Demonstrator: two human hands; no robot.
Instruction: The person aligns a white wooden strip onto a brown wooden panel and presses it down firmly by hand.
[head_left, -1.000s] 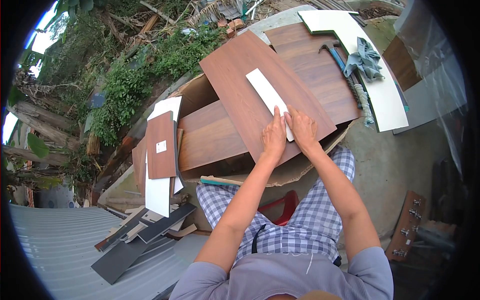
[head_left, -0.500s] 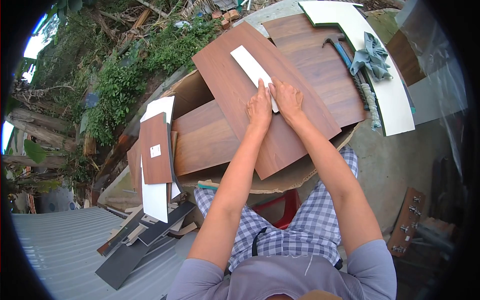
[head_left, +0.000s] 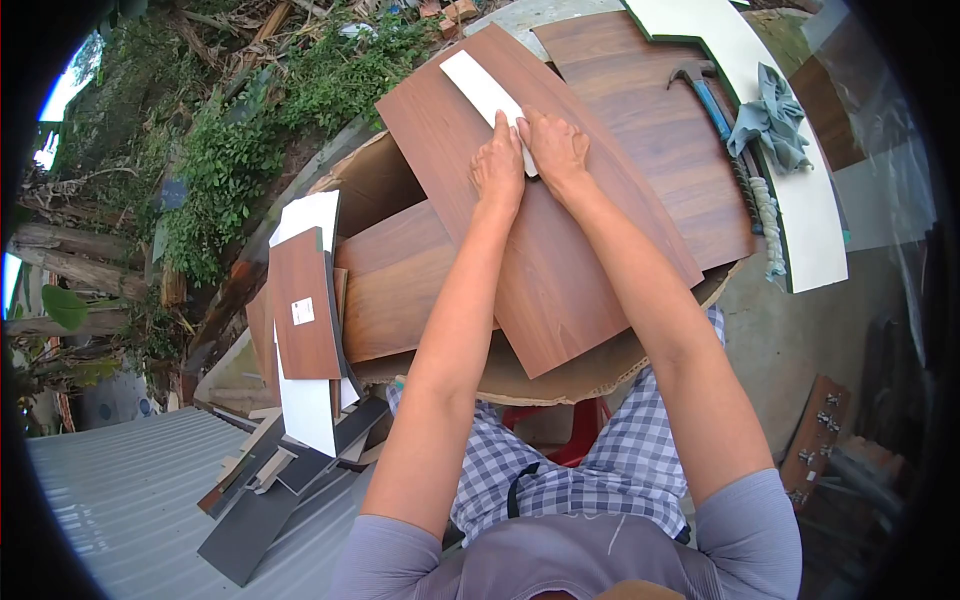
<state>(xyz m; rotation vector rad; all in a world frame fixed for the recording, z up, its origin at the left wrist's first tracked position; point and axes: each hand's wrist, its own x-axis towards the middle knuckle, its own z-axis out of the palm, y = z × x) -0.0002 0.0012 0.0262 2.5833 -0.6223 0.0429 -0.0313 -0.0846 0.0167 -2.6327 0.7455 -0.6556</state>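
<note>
A narrow white strip (head_left: 482, 86) lies lengthwise on a large brown wood-grain panel (head_left: 590, 250). My left hand (head_left: 498, 172) is closed at the strip's left edge near its lower end, fingers pointing away from me. Facing it, my right hand (head_left: 556, 150) presses on the right edge, thumb and fingers bunched together. My hands partly cover the strip's lower half, though a dark tip shows below them. Beneath the panel lies a second wood-grain board (head_left: 640, 120), set at a different angle.
A blue-handled hammer (head_left: 712, 108) and a crumpled grey-blue cloth (head_left: 772, 118) lie at the right, by a long white board (head_left: 815, 220). Small panels (head_left: 300, 335) are stacked at the left. Torn cardboard (head_left: 560, 385) shows under the boards. Corrugated metal (head_left: 110, 490) fills the lower left.
Both hands and the white strip have slid away from me along the brown panel. The view has also shifted slightly.
</note>
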